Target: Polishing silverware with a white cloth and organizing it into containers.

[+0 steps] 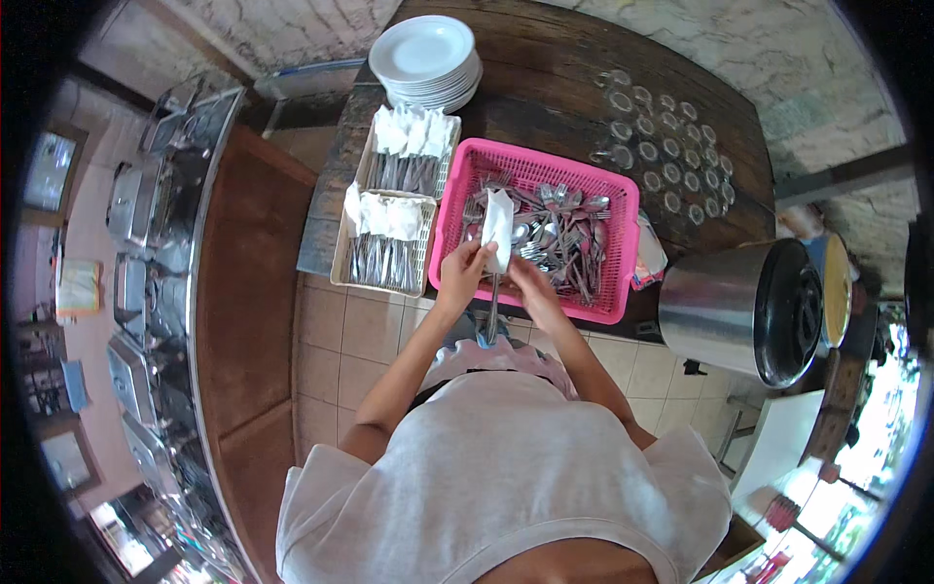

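Observation:
My left hand [464, 274] grips a folded white paper napkin [499, 223] wrapped around cutlery, whose metal handles [493, 310] stick out toward my body. My right hand [531, 283] is at the right edge of the napkin, slightly blurred; whether it grips is unclear. Both are over the near side of a pink plastic basket [540, 150] of loose forks and spoons [554, 233]. Left of it, two cream plastic baskets [339, 252] hold cutlery with white napkins [412, 131] around one end.
A stack of white plates [423, 55] stands at the back left of the dark wooden table [540, 66]. Several clear glasses [671, 175] are at the right, near a large metal pot [715, 306] with a black lid. Metal chafing dishes [139, 292] line a counter at far left.

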### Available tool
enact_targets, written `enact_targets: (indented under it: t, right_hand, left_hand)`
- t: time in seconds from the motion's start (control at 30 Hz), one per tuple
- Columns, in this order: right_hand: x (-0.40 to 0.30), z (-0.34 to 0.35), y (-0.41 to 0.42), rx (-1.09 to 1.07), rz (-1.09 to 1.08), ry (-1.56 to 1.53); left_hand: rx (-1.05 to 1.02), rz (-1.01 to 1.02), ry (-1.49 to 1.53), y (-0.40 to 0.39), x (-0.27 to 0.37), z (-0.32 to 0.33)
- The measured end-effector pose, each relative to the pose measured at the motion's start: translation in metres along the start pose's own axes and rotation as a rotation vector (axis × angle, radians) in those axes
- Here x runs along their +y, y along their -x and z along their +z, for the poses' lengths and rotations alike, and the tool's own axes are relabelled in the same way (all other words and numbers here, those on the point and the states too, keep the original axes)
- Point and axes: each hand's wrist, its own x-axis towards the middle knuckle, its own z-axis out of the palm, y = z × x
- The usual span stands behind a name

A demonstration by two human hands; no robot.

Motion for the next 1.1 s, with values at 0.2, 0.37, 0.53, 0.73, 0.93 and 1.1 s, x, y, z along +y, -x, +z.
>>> enact_targets:
  t: [0.2, 0.37, 0.53, 0.73, 0.93, 1.1]
  right_hand:
    - [-0.022, 0.023, -0.023, -0.156, -0.013, 0.415]
    - [0.017, 0.065, -0.063, -0.223, -0.069, 0.409]
    - [0.048, 0.127, -0.114, -0.206, 0.066, 0.212]
    - [0.119, 0.149, -0.173, -0.058, 0.268, 0.359]
    - [0.137, 0.157, -0.193, 0.268, -0.048, 0.681]
    - [0.126, 0.162, -0.196, 0.208, -0.382, 1.013]
  left_hand:
    - [0.211, 0.104, 0.138, 0.024, -0.009, -0.016]
    - [0.312, -0.019, 0.172, 0.030, -0.034, -0.069]
    - [0.256, -0.141, 0.237, 0.038, -0.046, -0.136]
    - [0.086, -0.439, 0.132, 0.032, -0.073, -0.185]
    - [0.035, -0.344, -0.150, 0.000, -0.108, -0.200]
    - [0.076, -0.177, -0.499, -0.019, -0.116, -0.197]
